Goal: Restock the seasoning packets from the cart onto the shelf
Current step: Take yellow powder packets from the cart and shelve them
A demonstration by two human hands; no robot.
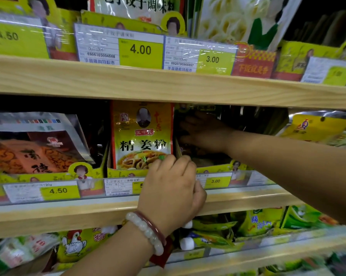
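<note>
Seasoning packets [142, 134] stand upright in a yellow display box [124, 173] on the middle shelf [68, 214], yellow fronts facing out. To their left lies a darker packet [34, 144], leaning back. Just right of the box front, the left hand [172, 188] curls its fingers [168, 162] over the box's front edge, touching the lower corner of the front packet. Further right, the right hand [204, 132] reaches deep into the dim neighbouring box [214, 168], fingers spread flat; whether it holds anything I cannot tell. The risk, as I judge it, is that pushing in that dark slot tips the standing packets forward or drags the box off the shelf lip.
</note>
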